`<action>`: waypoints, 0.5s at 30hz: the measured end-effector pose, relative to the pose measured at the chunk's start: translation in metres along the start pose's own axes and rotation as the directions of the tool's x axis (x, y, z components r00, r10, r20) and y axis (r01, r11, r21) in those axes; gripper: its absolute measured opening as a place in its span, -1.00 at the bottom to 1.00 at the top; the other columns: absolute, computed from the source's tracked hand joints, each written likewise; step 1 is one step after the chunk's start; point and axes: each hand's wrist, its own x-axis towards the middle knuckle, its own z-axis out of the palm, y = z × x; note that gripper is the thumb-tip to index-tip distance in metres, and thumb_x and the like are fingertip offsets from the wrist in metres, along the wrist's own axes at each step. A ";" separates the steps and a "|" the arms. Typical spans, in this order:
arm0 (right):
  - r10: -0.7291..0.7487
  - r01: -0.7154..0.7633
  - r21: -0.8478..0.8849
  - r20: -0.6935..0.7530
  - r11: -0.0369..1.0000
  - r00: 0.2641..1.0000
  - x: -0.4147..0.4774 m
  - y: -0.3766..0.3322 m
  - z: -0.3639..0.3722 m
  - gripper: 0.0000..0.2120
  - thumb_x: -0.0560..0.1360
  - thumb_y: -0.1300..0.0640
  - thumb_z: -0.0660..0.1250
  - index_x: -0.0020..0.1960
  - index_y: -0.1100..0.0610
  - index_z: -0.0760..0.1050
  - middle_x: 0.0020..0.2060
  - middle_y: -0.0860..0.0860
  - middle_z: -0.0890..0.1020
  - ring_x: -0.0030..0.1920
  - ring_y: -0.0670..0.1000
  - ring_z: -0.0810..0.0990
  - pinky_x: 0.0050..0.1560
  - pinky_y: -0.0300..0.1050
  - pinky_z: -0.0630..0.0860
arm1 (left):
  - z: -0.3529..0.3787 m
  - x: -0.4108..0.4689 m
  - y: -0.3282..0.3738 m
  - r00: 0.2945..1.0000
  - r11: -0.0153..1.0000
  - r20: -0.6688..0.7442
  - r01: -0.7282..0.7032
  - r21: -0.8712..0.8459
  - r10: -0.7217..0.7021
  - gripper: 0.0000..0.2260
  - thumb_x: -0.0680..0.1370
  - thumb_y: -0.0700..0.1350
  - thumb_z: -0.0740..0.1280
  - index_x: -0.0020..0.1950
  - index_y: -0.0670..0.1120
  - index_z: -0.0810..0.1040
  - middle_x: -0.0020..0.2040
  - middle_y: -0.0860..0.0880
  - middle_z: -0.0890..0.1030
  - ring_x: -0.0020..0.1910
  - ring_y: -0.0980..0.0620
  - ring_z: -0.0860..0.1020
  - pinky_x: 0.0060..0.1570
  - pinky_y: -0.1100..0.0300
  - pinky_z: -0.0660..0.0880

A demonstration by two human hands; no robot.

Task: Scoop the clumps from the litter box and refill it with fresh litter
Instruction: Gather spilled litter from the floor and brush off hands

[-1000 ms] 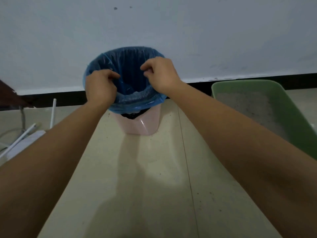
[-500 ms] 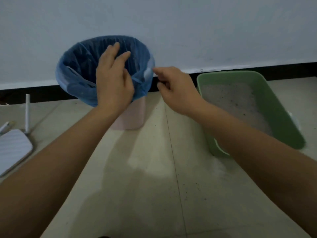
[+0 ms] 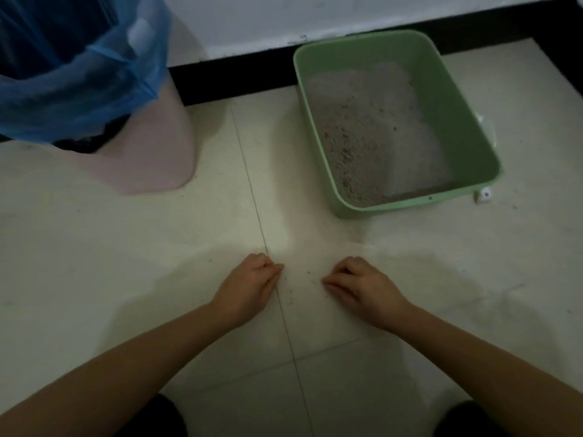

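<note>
The green rectangular plastic litter box [image 3: 454, 89] sits far right on the tiled floor [image 3: 126, 263], still holding grey litter [image 3: 372, 130]; no scoop or fresh bag is visible, so scooping seems unstarted. Left hand [image 3: 246, 288] and right hand [image 3: 362, 288] hover near, fingers loosely curled, empty. The blue-lined pink bin [image 3: 151, 152] stands ready far left.

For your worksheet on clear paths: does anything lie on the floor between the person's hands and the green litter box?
Nothing visible does. Bare floor tile separates the left hand and right hand from the litter box; the bin stands off to the left.
</note>
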 end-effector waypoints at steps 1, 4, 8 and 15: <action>-0.022 0.022 -0.021 0.010 1.000 1.000 0.000 0.001 0.000 -0.71 0.59 -0.05 0.28 0.20 0.06 0.62 -0.03 0.04 0.56 -0.07 0.08 0.53 -0.08 -0.08 0.52 | 0.005 -0.004 0.002 1.000 1.000 0.021 -0.006 0.004 0.006 -0.70 0.63 -0.08 0.20 0.05 -0.24 0.65 -0.15 -0.10 0.53 -0.16 -0.08 0.50 -0.17 0.05 0.51; -0.043 0.057 -0.094 0.141 0.994 0.989 0.008 0.002 -0.006 -0.52 0.60 -0.18 0.18 0.46 -0.02 0.40 0.06 0.04 0.47 0.00 0.05 0.44 0.03 -0.10 0.41 | 0.011 -0.007 0.009 0.996 0.999 0.071 -0.047 0.014 0.046 -0.67 0.62 -0.03 0.23 0.16 -0.25 0.61 -0.08 -0.11 0.51 -0.13 -0.09 0.48 -0.10 0.06 0.48; -0.090 0.127 -0.154 0.226 0.980 0.970 0.018 0.001 -0.008 -0.51 0.58 -0.25 0.12 0.46 -0.14 0.37 0.07 0.04 0.42 0.02 0.05 0.41 0.04 -0.06 0.39 | 0.016 -0.015 0.013 0.983 0.990 0.130 -0.135 0.048 0.128 -0.65 0.57 0.03 0.36 0.19 -0.22 0.60 -0.04 -0.10 0.51 -0.11 -0.06 0.46 -0.09 0.12 0.45; -0.216 0.216 0.001 0.016 0.976 0.976 0.015 0.010 0.008 -0.79 0.58 -0.05 0.32 0.07 -0.03 0.69 -0.15 0.05 0.55 -0.19 0.08 0.49 -0.24 -0.09 0.46 | 0.032 -0.016 0.017 0.988 0.988 -0.054 -0.143 0.063 0.147 -0.81 0.57 -0.14 0.33 -0.13 -0.23 0.65 -0.22 -0.12 0.55 -0.26 -0.11 0.49 -0.34 0.11 0.45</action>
